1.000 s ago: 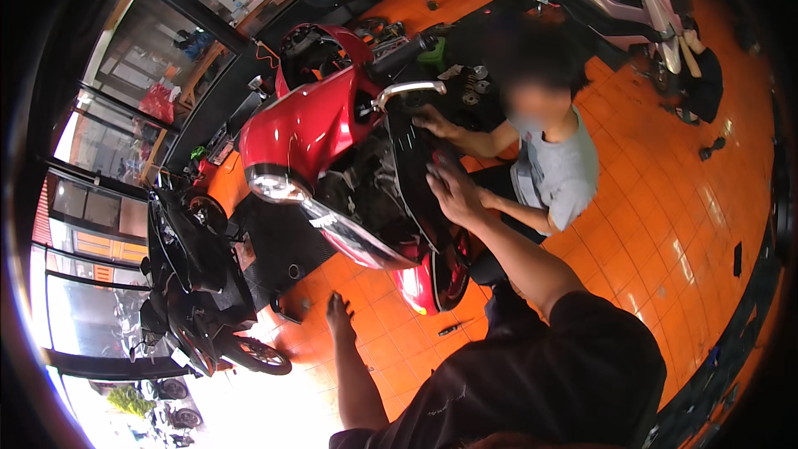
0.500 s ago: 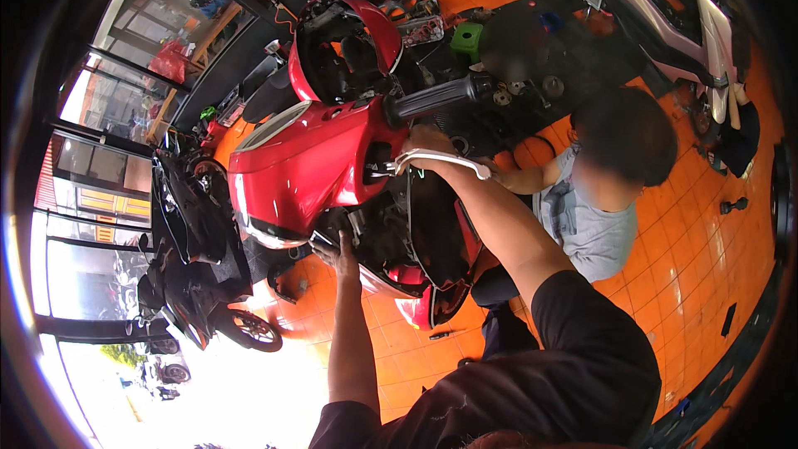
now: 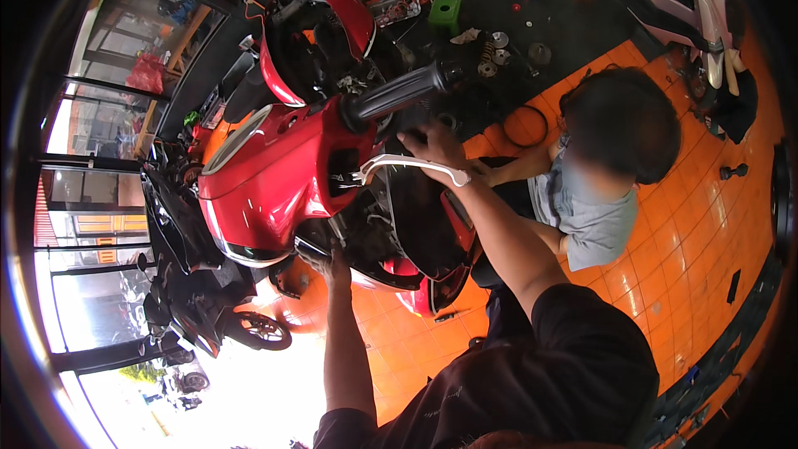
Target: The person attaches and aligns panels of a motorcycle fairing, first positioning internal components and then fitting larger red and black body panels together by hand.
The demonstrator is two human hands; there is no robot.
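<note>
A red scooter front cover (image 3: 278, 170) stands before me, with a black handlebar grip (image 3: 399, 96) and a silver brake lever (image 3: 411, 162) on its right side. My right hand (image 3: 436, 147) is just beyond the lever, below the grip. Its fingers are bent and apart, and no object shows between them. Under the cover's lower edge, my left hand (image 3: 334, 268) is closed against a dark flat piece (image 3: 312, 246) with a pale edge; its fingertips are partly hidden. An opening with wires shows in the cover near the lever's base. Dark inner parts lie exposed beneath.
A person in a grey shirt (image 3: 586, 208) crouches close on the right, arms reaching toward the scooter. Behind are another red body part (image 3: 353, 21), a green stool (image 3: 445, 12) and loose metal parts on a black mat. A black motorcycle (image 3: 187, 274) stands at left.
My right hand has moved away from the lever's base, and its fingers have spread. My left hand stays under the cover. The whole view has shifted, and the crouching person has leaned slightly.
</note>
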